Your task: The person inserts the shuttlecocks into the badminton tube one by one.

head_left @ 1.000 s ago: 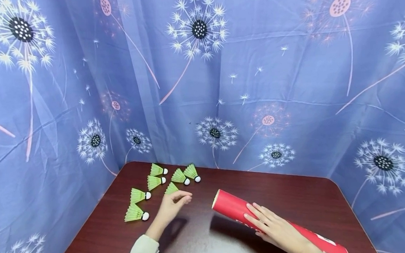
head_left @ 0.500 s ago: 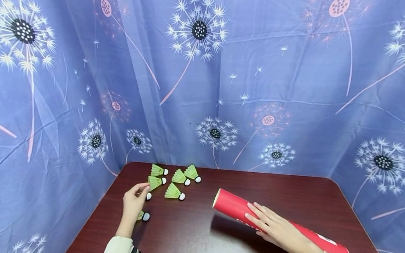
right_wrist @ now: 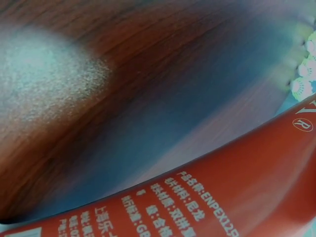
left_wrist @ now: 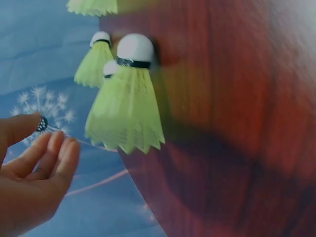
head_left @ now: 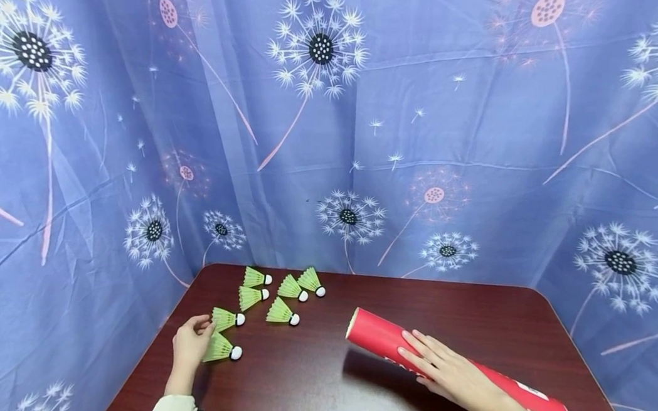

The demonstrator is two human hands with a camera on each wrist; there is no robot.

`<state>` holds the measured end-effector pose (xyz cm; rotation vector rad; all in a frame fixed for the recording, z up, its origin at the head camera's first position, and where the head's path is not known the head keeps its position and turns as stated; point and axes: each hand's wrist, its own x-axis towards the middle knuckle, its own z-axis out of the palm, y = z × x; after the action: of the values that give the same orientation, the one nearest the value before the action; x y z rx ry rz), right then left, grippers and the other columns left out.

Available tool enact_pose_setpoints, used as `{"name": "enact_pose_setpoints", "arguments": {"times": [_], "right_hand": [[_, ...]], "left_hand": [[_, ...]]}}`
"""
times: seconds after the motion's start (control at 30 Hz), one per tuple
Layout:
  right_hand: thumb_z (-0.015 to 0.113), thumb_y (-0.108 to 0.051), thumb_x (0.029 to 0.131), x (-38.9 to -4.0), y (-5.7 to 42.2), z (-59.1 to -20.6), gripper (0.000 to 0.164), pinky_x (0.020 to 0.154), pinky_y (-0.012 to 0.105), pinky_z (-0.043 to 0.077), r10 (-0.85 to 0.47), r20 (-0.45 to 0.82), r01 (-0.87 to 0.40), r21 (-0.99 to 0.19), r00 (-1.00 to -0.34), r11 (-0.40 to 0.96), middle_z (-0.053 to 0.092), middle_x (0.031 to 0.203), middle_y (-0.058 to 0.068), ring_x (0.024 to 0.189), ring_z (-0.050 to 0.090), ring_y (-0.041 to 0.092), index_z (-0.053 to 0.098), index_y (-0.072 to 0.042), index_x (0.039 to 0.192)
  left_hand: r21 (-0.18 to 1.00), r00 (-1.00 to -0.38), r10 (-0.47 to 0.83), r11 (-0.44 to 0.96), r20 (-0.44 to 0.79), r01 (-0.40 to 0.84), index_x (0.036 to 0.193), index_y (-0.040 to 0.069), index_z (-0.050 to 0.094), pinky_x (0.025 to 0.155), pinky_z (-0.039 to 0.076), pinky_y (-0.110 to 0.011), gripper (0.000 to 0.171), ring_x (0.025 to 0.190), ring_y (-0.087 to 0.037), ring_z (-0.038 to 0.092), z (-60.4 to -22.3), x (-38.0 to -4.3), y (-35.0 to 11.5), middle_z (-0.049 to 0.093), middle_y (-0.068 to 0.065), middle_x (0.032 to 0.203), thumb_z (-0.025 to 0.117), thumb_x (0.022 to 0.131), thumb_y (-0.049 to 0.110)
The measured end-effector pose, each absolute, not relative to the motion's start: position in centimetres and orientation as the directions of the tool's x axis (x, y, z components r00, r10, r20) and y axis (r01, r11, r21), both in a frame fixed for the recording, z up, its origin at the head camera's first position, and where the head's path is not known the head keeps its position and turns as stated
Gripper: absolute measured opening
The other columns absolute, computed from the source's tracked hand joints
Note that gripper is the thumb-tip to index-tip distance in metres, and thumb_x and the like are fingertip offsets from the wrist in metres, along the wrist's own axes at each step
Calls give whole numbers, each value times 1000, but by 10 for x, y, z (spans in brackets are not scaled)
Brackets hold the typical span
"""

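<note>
Gripping shuttlecock tube point(head_left: 373, 335) in right hand point(head_left: 452, 374) near table's point(head_left: 500, 321) right edge, presumably steadying it; holding empty, loosely curved left hand point(head_left: 190, 345) beside left-edge shuttlecocks point(head_left: 219, 348).

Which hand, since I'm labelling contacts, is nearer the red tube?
The right hand: it rests on the red tube. The left hand is apart from it, well off to the left, beside a yellow-green shuttlecock.

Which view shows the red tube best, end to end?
Head view: it frames the red tube nearly end to end, with the right hand covering part of it. The right wrist view gives only a cropped close-up of its printed side; the left wrist view doesn't show it.
</note>
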<state>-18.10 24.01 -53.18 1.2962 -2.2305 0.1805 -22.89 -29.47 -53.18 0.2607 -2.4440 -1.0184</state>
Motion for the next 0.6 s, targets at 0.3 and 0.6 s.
{"name": "enact_pose_setpoints", "arguments": {"times": [0.3, 0.6], "right_hand": [[47, -39, 100, -179, 243, -533, 50, 114, 21, 13, -762, 513, -831, 153, -395, 534, 40, 148, 13, 130, 43, 31, 46, -13, 143], [38, -39, 103, -179, 242, -533, 49, 114, 21, 13, -768, 509, -837, 154, -388, 525, 40, 149, 13, 131, 42, 32, 46, -13, 143]], "left_hand": [[641, -930, -272, 766, 247, -54, 100, -15, 63, 78, 48, -52, 26, 77, -37, 68, -536, -215, -301, 68, -25, 85, 66, 83, 5], [644, -931, -268, 764, 249, -48, 89, -9, 67, 68, 48, -46, 13, 67, -29, 63, -540, -211, -303, 68, -14, 73, 66, 82, 2]]}}
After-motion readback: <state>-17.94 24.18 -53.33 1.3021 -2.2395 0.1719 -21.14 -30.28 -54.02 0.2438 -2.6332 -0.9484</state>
